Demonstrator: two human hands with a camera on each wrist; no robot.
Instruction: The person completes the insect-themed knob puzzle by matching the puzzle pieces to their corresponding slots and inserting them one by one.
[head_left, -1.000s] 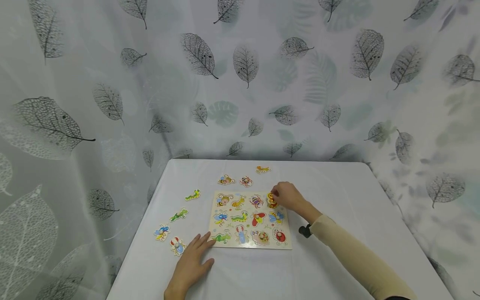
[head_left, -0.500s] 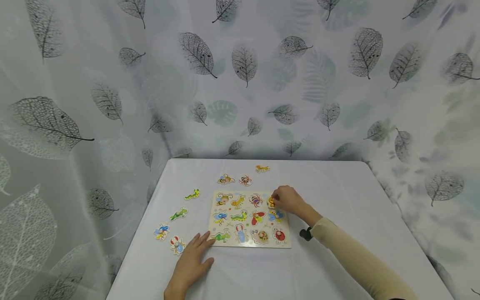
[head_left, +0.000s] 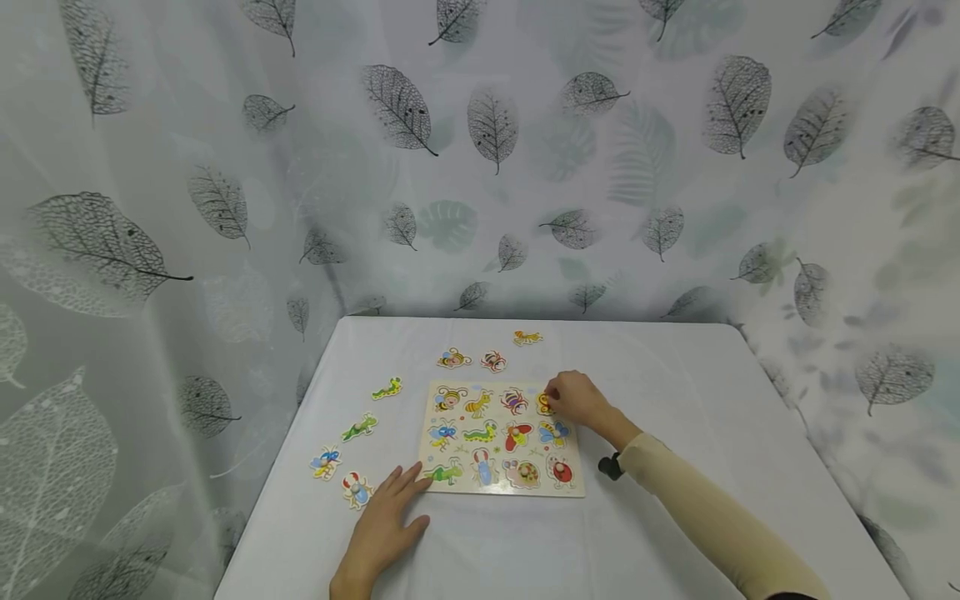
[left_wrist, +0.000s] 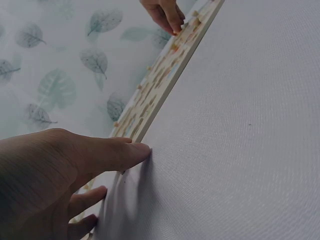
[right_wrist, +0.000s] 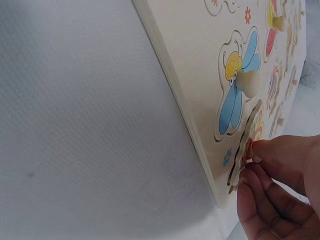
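here, seven loose pieces, one board, one piece in right grip

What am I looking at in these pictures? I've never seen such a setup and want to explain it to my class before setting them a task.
There is no robot here: a person is working with two bare hands. The wide picture comes from a camera worn on the head, looking forward and down. The other two come from cameras on each wrist, so a hand looms large in each.

On the white table lies a puzzle board showing colourful little creatures. Seven loose pieces, among them a green caterpillar and a spider, lie to its left and beyond it.

The left hand rests at the board's near left corner. The right hand pinches a yellow piece, tilted at the far right corner.
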